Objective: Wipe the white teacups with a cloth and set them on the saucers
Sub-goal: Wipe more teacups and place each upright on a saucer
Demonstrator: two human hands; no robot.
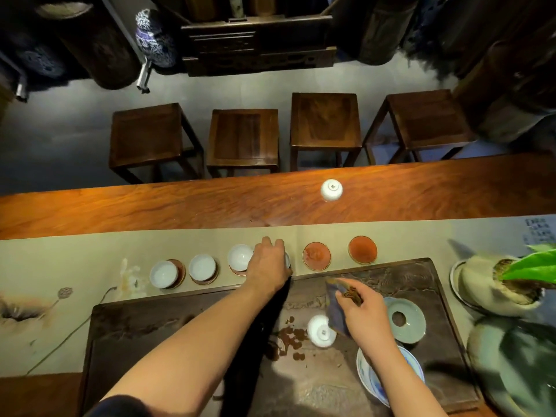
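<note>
Setting the fourth wiped cup down, by the look of it. Nearest: right hand over the dark tray, fingers curled, pinching the cloth. Just left of it an upturned cup on the tray, foot up, likely next for wiping.

Further out, on the runner: left hand palm down, fingers curled over a cup, only a sliver of rim showing at the right edge. Saucer beneath hidden; can't tell whether seated or still off the surface.

Left of that, three cups upright on saucers, the leftmost sitting off-centre. Right of the hand, two bare saucers, near each other.

Farthest: one more upturned cup on the bare wood of the counter, well apart from the row.

Judging progress: three done, fourth going down, two left, matching the two free saucers.

Next move needs: release of the left grip once centred, then reach back for the tray cup, flip upright, wipe.
</note>
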